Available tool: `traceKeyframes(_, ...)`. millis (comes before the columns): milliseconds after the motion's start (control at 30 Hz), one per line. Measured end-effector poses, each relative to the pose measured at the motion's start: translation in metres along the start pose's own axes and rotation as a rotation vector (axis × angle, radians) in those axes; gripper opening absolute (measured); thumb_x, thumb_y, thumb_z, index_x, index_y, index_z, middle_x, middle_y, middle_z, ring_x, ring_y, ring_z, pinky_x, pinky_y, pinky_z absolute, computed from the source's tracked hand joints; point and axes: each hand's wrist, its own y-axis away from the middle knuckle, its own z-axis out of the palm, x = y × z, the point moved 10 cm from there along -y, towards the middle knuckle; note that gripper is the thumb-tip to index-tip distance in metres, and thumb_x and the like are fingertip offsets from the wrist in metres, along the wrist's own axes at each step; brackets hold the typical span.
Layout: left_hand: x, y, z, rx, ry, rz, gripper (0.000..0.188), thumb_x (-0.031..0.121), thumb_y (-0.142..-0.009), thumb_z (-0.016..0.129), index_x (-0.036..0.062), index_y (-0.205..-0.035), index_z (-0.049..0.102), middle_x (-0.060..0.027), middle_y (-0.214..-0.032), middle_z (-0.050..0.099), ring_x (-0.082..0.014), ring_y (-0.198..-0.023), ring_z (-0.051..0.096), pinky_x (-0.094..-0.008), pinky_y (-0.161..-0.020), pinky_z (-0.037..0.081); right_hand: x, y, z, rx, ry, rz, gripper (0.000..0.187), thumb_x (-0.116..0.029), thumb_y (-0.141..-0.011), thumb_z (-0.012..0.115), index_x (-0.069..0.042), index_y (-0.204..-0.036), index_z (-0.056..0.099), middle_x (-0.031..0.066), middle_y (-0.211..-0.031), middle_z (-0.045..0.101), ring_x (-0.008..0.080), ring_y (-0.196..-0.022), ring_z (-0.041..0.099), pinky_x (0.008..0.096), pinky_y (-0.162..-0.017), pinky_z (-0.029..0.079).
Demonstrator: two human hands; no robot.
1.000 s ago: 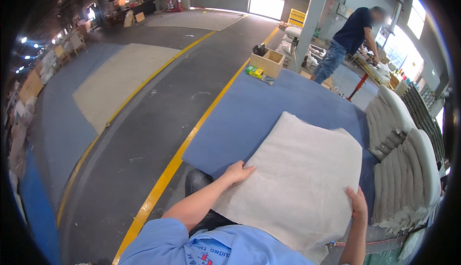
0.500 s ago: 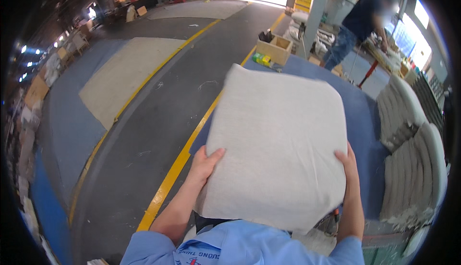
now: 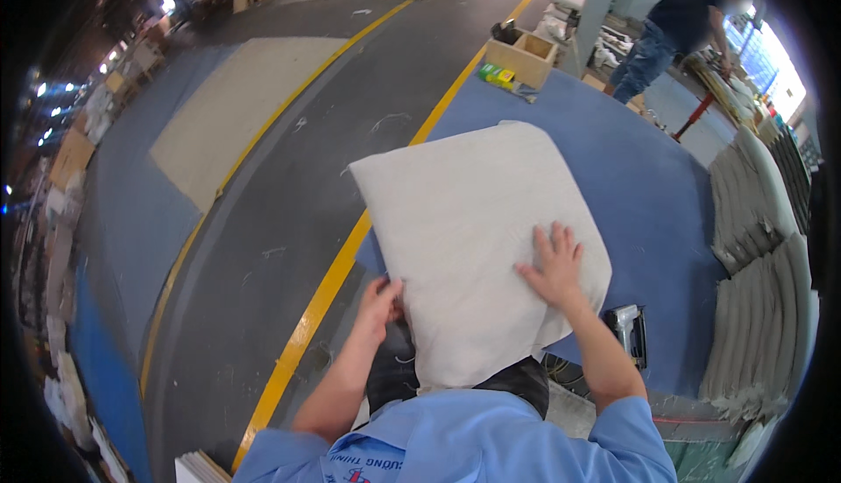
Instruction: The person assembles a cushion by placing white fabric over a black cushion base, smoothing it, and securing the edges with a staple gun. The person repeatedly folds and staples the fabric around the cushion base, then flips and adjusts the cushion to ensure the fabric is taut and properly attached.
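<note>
A light grey, fabric-covered seat cushion (image 3: 477,238) lies tilted across the near left part of the blue work table (image 3: 648,220), its near edge reaching over my lap. My left hand (image 3: 378,306) is at its left side, with bent fingers gripping the edge of the cover. Flat on top, near the cushion's right side, rests my right hand (image 3: 558,266), fingers spread. Just right of my right forearm, a staple gun (image 3: 627,334) lies on the table. The cushion's underside is hidden.
Stacked grey cushions (image 3: 760,317) line the table's right side. A wooden box (image 3: 524,58) and a green-yellow packet (image 3: 497,77) sit at its far end. Beyond a post (image 3: 598,14), another person (image 3: 679,32) bends over a bench. A yellow floor line (image 3: 307,334) runs along the left.
The cushion has turned counter-clockwise and come down lower. My right hand has left its right edge and now lies on top. The staple gun has come into view.
</note>
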Motion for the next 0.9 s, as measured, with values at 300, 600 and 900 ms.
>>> traceKeyframes(300,0.049,-0.079,-0.011,-0.095,0.290,0.025,0.048,0.030,-0.100,0.076,0.0065,-0.137,0.059,-0.0081,-0.115,0.072,-0.0222,-0.102,0.069,-0.0397,-0.088,0.056,-0.232,0.103,0.051,-0.337,-0.001,-0.576,0.096,-0.060,-0.086,0.076,-0.024,-0.167,0.039,0.0255,-0.174,0.022,0.0558,-0.159,0.017,0.0822,-0.118,0.017)
traceKeyframes(600,0.053,-0.080,0.011,-0.304,0.362,-0.007,0.048,0.025,-0.103,0.073,0.0053,-0.145,0.060,-0.0131,-0.141,0.067,-0.0298,-0.124,0.066,-0.0492,-0.105,0.053,-0.253,0.130,0.101,-0.246,0.517,-0.944,0.050,-0.039,-0.102,0.055,-0.017,-0.144,0.068,0.0143,-0.174,0.032,0.0459,-0.163,0.013,0.0778,-0.120,0.017)
traceKeyframes(900,0.048,-0.071,-0.020,-0.142,0.266,-0.003,0.050,0.030,-0.108,0.066,0.0058,-0.151,0.055,-0.0120,-0.145,0.065,-0.0297,-0.132,0.064,-0.0508,-0.109,0.052,-0.185,0.025,0.001,0.191,-0.368,-0.730,0.038,-0.023,-0.090,0.078,-0.017,-0.127,0.072,0.0099,-0.145,0.064,0.0300,-0.141,0.055,0.0572,-0.115,0.038)
